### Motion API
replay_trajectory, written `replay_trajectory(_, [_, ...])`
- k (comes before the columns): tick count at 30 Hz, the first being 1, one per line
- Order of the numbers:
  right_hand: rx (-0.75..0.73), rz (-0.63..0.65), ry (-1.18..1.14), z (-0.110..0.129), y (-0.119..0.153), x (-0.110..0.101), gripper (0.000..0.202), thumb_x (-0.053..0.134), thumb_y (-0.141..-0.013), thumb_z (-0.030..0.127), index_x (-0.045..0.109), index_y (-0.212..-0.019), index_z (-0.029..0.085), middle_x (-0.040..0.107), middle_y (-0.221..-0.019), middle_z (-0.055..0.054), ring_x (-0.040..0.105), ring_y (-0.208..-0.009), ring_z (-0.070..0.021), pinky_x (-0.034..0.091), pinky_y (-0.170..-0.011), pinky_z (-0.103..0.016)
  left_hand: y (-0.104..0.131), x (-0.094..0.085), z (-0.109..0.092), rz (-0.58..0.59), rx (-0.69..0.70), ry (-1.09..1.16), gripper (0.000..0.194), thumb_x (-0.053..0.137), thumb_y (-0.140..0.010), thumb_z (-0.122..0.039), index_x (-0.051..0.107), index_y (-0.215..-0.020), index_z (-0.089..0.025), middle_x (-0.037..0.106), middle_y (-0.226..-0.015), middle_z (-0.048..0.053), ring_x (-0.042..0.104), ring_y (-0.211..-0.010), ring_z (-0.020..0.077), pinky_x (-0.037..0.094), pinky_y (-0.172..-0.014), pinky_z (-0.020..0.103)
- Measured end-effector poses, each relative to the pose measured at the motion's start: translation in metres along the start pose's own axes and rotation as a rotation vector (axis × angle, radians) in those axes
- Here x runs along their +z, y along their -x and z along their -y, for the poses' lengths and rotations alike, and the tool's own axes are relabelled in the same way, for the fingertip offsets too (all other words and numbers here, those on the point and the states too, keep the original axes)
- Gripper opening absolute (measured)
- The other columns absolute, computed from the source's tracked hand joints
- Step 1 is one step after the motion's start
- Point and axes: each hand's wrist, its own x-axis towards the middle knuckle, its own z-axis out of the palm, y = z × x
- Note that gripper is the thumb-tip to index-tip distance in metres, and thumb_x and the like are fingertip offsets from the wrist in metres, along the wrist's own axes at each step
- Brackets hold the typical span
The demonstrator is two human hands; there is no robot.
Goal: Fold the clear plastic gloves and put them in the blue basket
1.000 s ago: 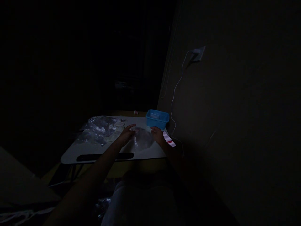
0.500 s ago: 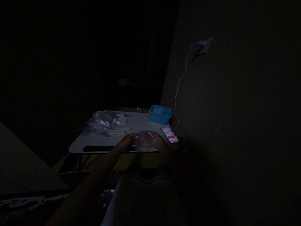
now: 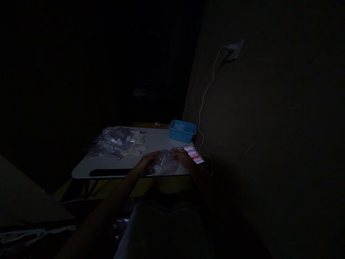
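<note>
The room is very dark; only the small white tabletop [image 3: 113, 167] in the lower centre of the frame is lit. Both hands work at its near edge on a crumpled clear plastic bag [image 3: 165, 163].

Change over the last second: the bag and both hands have come from the middle-right of the tabletop toward the near edge. Half a second ago the hands were at nearly the same spot as now; the bag now looks slightly more bunched between them. The camera view has also shifted a little, so part of the apparent displacement is head motion.

Current state:
- Left hand [image 3: 147, 162]: lies against the left side of the bag, fingers partly curled onto the film. Whether they pinch it cannot be told in this light.
- Right hand [image 3: 184, 157]: touches the upper right edge of the bag, fingers bent toward it. A closed grip cannot be confirmed.
- Bag: rests on the tabletop between the two hands, at the near edge, centre of the frame.

Surroundings: a loose heap of clear plastic bags [image 3: 115, 144] lies on the left part of the tabletop, well apart from the hands. A blue rectangular plastic tub [image 3: 182, 130] stands at the far right corner. A lit phone [image 3: 192, 154] lies just beside the right hand. A white cable [image 3: 206, 91] runs up the wall to a socket in the upper right.
</note>
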Motion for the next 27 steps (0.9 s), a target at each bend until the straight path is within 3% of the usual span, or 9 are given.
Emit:
replay_trajectory(3, [-0.007, -0.038, 0.02, -0.002, -0.002, -0.006, 0.029, 0.065, -0.054, 0.022, 0.064, -0.082, 0.016, 0.067, -0.076, -0.002, 0.056, -0.058, -0.0098, 0.034, -0.047, -0.019, -0.005, -0.001, 0.009, -0.018, 0.074, -0.231, 0.069, 0.056, -0.059, -0.024, 0.044, -0.125, -0.012, 0.066, -0.077, 0.004, 0.055, -0.054, 0.0115, 0.045, -0.054, 0.025])
replay_trajectory(6, [-0.046, -0.084, 0.086, -0.003, -0.005, -0.011, 0.038, 0.06, -0.056, 0.021, 0.062, -0.094, 0.017, 0.068, -0.086, -0.003, 0.052, -0.051, -0.0068, 0.031, -0.043, -0.018, -0.009, -0.009, 0.017, -0.013, 0.244, -0.55, 0.079, 0.053, -0.059, -0.02, 0.03, -0.134, -0.015, 0.064, -0.098, 0.008, 0.06, -0.068, 0.0154, 0.048, -0.066, 0.031])
replay_trajectory(8, [-0.061, -0.111, 0.149, -0.005, -0.007, -0.013, 0.043, 0.056, -0.057, 0.019, 0.06, -0.099, 0.018, 0.067, -0.093, -0.004, 0.053, -0.052, -0.0072, 0.032, -0.043, -0.018, -0.011, -0.017, 0.021, -0.035, 0.375, -0.74, 0.08, 0.054, -0.057, -0.017, 0.032, -0.133, -0.015, 0.05, -0.124, 0.013, 0.056, -0.099, 0.022, 0.044, -0.085, 0.035])
replay_trajectory(10, [-0.068, -0.136, 0.198, -0.01, -0.01, -0.015, 0.047, 0.053, -0.057, 0.016, 0.058, -0.104, 0.019, 0.066, -0.096, -0.005, 0.055, -0.055, -0.0083, 0.036, -0.045, -0.018, -0.014, -0.026, 0.024, -0.055, 0.454, -0.886, 0.077, 0.055, -0.056, -0.015, 0.036, -0.131, -0.015, 0.034, -0.138, 0.013, 0.038, -0.122, 0.0262, 0.034, -0.099, 0.038])
replay_trajectory(12, [-0.091, -0.154, 0.232, -0.015, -0.012, -0.017, 0.051, 0.052, -0.057, 0.015, 0.055, -0.108, 0.021, 0.066, -0.098, -0.005, 0.057, -0.058, -0.0099, 0.039, -0.047, -0.019, -0.017, -0.033, 0.027, -0.094, 0.484, -0.974, 0.072, 0.055, -0.059, -0.018, 0.038, -0.129, -0.016, 0.029, -0.141, 0.012, 0.029, -0.128, 0.0278, 0.029, -0.103, 0.042])
replay_trajectory(16, [-0.144, -0.164, 0.301, -0.023, -0.02, -0.018, 0.058, 0.053, -0.06, 0.016, 0.048, -0.117, 0.027, 0.063, -0.099, -0.003, 0.06, -0.069, -0.0145, 0.045, -0.051, -0.024, -0.019, -0.035, 0.026, -0.243, 0.528, -1.088, 0.051, 0.05, -0.072, -0.028, 0.046, -0.122, -0.016, 0.039, -0.135, 0.012, 0.035, -0.123, 0.0272, 0.029, -0.102, 0.044])
replay_trajectory(21, [-0.241, -0.221, 0.468, -0.022, -0.026, -0.013, 0.064, 0.052, -0.063, 0.013, 0.041, -0.124, 0.028, 0.059, -0.101, -0.004, 0.057, -0.09, -0.0194, 0.048, -0.073, -0.034, -0.022, -0.017, 0.03, 0.117, 0.565, -1.338, 0.041, 0.039, -0.082, -0.029, 0.05, -0.119, -0.018, 0.05, -0.127, 0.009, 0.041, -0.12, 0.0216, 0.03, -0.102, 0.039])
replay_trajectory(25, [-0.272, -0.302, 0.764, -0.019, -0.013, -0.004, 0.064, 0.048, -0.063, 0.008, 0.042, -0.126, 0.019, 0.053, -0.118, -0.009, 0.045, -0.112, -0.0222, 0.033, -0.097, -0.039, -0.021, -0.003, 0.048, 0.057, 0.491, -1.535, 0.047, 0.037, -0.083, -0.032, 0.043, -0.125, -0.011, 0.038, -0.135, 0.017, 0.031, -0.127, 0.027, 0.025, -0.102, 0.044])
replay_trajectory(27, [-0.333, -0.237, 0.955, -0.019, -0.001, 0.002, 0.055, 0.046, -0.067, 0.008, 0.048, -0.121, 0.015, 0.049, -0.124, -0.011, 0.041, -0.117, -0.0214, 0.029, -0.1, -0.037, -0.02, 0.002, 0.055, 0.012, 0.454, -1.608, 0.049, 0.035, -0.084, -0.032, 0.041, -0.127, -0.008, 0.035, -0.136, 0.019, 0.028, -0.128, 0.0289, 0.023, -0.102, 0.045])
